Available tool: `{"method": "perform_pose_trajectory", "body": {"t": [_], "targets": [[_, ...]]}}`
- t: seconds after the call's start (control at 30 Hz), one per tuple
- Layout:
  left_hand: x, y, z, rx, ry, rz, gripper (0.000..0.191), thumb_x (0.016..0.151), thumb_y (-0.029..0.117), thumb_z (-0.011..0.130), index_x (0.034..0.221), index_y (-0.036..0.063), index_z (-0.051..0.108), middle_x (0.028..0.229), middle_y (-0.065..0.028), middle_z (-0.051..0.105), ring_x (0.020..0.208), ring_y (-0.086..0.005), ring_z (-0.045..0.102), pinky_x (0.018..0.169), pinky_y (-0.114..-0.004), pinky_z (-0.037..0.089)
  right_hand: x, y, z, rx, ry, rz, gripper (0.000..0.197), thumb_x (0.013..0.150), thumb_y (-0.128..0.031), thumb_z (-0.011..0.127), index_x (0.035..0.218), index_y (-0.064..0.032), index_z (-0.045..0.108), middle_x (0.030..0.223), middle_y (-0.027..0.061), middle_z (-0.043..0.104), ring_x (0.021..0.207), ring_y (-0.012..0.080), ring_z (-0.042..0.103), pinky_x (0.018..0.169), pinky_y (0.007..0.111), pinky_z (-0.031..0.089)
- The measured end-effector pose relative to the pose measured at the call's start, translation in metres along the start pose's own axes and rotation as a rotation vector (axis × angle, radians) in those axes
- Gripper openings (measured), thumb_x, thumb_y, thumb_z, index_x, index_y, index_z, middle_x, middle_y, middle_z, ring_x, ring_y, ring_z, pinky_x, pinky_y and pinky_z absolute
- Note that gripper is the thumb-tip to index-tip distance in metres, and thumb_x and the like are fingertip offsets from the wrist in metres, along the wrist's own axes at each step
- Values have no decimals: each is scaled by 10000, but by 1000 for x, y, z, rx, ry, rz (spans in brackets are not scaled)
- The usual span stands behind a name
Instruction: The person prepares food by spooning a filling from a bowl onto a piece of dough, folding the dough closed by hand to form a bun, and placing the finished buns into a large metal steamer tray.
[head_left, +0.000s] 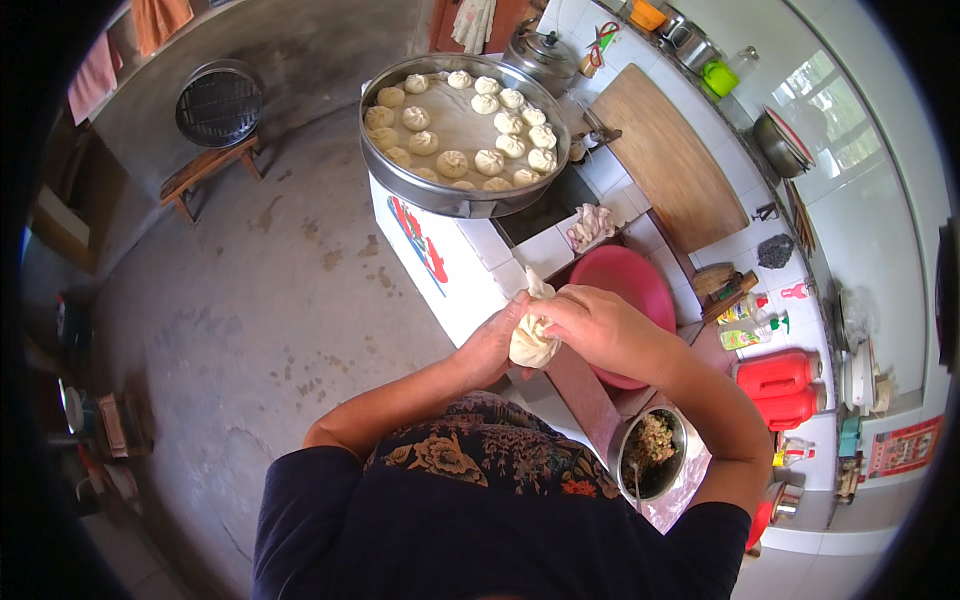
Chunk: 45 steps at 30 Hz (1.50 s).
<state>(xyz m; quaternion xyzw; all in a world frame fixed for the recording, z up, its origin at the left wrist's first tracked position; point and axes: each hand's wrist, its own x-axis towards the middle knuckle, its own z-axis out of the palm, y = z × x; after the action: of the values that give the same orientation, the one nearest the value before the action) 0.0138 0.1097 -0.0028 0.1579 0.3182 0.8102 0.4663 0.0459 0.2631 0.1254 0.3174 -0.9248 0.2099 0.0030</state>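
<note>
A pleated bun of pale dough (533, 341) is held between both hands in front of my body. My left hand (489, 339) cups it from the left and below, with some fingertips showing under it. From the right, the thumb and fingers of my right hand (596, 319) pinch the gathered dough at its top. Beyond the hands, a large round metal steamer (457, 196) with a cloth liner holds many pleated buns (452, 163), set mostly around its edge. A metal bowl of chopped filling (652, 442) with a spoon in it stands at my lower right.
Right of my hands sits a pink basin (637, 281). A wooden board (660, 150) leans by the tiled wall, near a kettle (551, 56). Red thermoses (780, 375) and soap bottles (746, 334) line the right side. A wooden bench (214, 169) stands on the concrete floor (300, 247).
</note>
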Motion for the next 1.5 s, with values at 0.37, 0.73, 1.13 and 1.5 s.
{"method": "perform_pose_trajectory", "body": {"t": [0.37, 0.73, 1.13, 1.5], "targets": [[-4, 21, -1, -81, 54, -188, 601, 948, 618, 279, 1086, 98, 547, 879, -85, 606, 654, -177, 592, 476, -284, 433, 6, 1, -1, -62, -14, -39, 104, 808, -80, 628, 869, -17, 572, 845, 142, 586, 771, 318, 595, 662, 394, 485], [-15, 13, -2, -263, -41, -63, 612, 959, 579, 301, 1250, 69, 474, 971, -100, 631, 712, -218, 620, 540, -317, 494, 7, -13, -6, -185, -28, -118, 163, 805, -82, 591, 946, -11, 549, 871, 142, 557, 816, 315, 588, 688, 394, 492], [-18, 27, 6, -257, -13, -164, 490, 997, 462, 299, 1236, 81, 494, 1082, -114, 628, 928, -261, 644, 690, -395, 558, 20, -22, -9, -112, -189, -85, 160, 757, -77, 612, 898, -27, 554, 860, 139, 552, 823, 310, 592, 696, 380, 489], [-8, 20, -9, -358, 54, -286, 381, 1013, 366, 326, 1259, 128, 492, 1117, -58, 608, 941, -192, 622, 761, -372, 526, 26, -32, -1, -305, -196, -174, 120, 745, -76, 608, 832, -7, 562, 833, 145, 576, 820, 295, 610, 708, 382, 501]]}}
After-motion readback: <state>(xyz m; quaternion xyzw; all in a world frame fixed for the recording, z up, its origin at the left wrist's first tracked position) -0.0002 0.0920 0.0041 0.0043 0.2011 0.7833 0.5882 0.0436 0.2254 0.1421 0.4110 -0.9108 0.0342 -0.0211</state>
